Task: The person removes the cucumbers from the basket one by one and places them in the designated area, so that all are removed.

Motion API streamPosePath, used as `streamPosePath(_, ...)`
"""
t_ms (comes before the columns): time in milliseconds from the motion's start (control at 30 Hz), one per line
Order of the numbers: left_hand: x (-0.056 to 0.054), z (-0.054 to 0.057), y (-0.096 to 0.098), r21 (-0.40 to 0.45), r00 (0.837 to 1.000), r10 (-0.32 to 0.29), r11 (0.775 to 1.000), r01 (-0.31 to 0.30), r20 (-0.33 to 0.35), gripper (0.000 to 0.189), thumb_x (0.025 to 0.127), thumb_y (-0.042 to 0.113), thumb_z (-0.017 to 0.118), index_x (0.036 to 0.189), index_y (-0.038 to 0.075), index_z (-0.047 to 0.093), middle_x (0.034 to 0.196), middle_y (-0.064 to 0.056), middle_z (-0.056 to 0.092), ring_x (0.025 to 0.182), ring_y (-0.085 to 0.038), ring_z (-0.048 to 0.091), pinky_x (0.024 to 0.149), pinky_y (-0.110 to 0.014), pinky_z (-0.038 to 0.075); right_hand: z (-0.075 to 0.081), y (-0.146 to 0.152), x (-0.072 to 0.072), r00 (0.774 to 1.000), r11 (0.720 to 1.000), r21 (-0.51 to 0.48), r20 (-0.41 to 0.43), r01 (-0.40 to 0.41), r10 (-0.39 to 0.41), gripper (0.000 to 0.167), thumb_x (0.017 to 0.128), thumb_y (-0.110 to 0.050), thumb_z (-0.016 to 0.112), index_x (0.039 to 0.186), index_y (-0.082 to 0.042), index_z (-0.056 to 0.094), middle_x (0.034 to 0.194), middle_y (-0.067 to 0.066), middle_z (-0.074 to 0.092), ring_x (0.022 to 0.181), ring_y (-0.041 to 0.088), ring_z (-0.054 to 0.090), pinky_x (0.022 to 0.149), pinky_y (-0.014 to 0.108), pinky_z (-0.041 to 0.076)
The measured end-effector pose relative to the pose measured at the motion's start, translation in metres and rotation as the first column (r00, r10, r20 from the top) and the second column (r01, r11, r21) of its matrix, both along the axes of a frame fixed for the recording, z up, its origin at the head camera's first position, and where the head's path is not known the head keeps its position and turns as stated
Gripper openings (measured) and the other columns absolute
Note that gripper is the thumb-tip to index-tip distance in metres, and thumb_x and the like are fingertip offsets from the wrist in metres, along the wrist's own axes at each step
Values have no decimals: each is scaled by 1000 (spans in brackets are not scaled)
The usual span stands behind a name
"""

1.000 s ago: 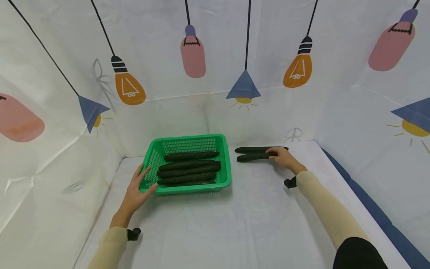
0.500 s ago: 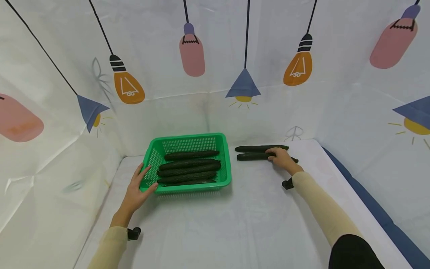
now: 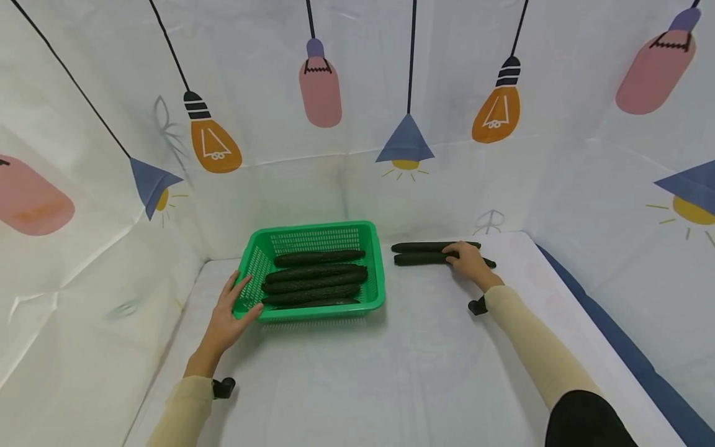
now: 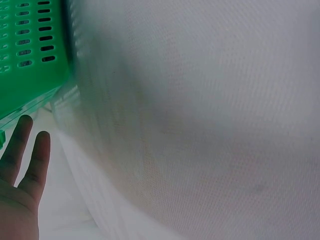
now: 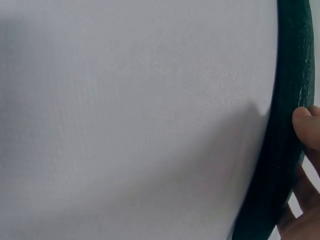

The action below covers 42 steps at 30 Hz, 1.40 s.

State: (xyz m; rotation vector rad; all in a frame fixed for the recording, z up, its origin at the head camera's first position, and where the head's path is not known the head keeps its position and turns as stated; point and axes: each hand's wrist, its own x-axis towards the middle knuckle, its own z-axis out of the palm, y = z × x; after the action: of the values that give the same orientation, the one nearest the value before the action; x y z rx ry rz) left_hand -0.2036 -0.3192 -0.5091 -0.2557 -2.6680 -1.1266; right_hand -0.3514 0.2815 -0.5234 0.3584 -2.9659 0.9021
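Note:
A green plastic basket (image 3: 380, 273) with slotted walls holds several dark green cucumbers (image 3: 313, 273) lying side by side. At its left end my left hand (image 3: 226, 320) rests by the rim, thumb and fingers spread and straight. The left wrist view shows two of those fingers (image 4: 37, 167) below the basket's wall (image 4: 35, 85). To the right of the basket, two more cucumbers lie side by side on the table. My right hand (image 3: 469, 264) holds the nearer cucumber (image 5: 285, 115) near its right part, thumb on one side and fingers on the other. The farther cucumber (image 3: 419, 247) lies just behind it.
A white cloth covers the table (image 3: 380, 379). White sheets printed with lamps and bulbs hang behind it as a backdrop (image 3: 357, 186). Dark blue fabric (image 3: 609, 335) runs along the table's right edge.
My right hand and wrist have shifted slightly left, and the nearer cucumber's right end now shows past the hand. The left hand and basket have stayed put.

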Motion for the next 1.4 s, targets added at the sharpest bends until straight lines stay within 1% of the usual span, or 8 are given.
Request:
streamPosePath(167,0,0,-1,5,1000,4,1000,-4,-4,77,93,29,75,160,19,39,173,-13,14,155,-49,17,107,-82,25,3,-2,1,1000,1000,1,-26,-4,4,25,98,-2,64,122,3,71,131,27,66,130,47,55,110,61,43)
streamPosePath(300,0,-1,-2,7,1000,7,1000,-7,-9,76,93,29,75,160,19,39,173,-13,14,155,-49,17,106,-83,25,7,-2,3,999,1000,29,-49,-4,6,23,98,0,63,119,3,72,129,27,66,128,48,56,109,62,43)
streamPosePath(433,0,-1,-3,5,1000,5,1000,-5,-6,76,94,29,74,160,18,39,173,-12,13,155,-50,16,106,-83,25,9,0,5,999,999,42,-51,6,-3,24,97,0,63,119,3,72,130,28,66,129,48,56,109,62,43)
streamPosePath(567,-1,-2,-3,4,1000,2,1000,-2,-5,76,94,30,74,160,19,38,173,-13,13,155,-50,16,106,-83,24,10,4,5,999,1000,27,-37,3,-1,25,99,-2,61,122,3,70,131,27,65,130,47,55,110,61,43)
streamPosePath(767,-3,-2,-3,-6,1000,-5,1000,5,-14,76,94,30,74,160,19,39,173,-13,13,155,-50,17,105,-83,25,17,7,5,999,1000,-17,-49,-5,4,29,100,-5,61,126,5,67,131,28,65,128,47,55,109,61,43)
streamPosePath(1033,-2,-1,-1,-13,1000,-7,1000,7,-16,75,94,31,74,159,18,40,172,-17,14,154,-51,17,107,-83,24,33,-3,9,993,997,-56,-111,-47,40,31,101,-8,61,128,6,66,128,26,67,123,44,60,106,58,47)
streamPosePath(1267,-1,1,0,-15,1000,-11,1000,10,-21,74,93,30,74,159,16,41,172,-18,15,154,-52,18,106,-83,25,56,-27,14,983,992,-75,-155,-106,93,36,99,-12,65,132,3,64,128,25,67,121,43,61,102,60,48)
streamPosePath(1400,0,0,0,-15,1000,-8,1000,8,-19,75,94,30,74,159,17,41,173,-15,14,154,-52,18,106,-83,24,66,-42,15,979,985,-94,-157,-143,127,39,99,-16,67,134,1,64,130,24,67,122,41,61,103,59,48)
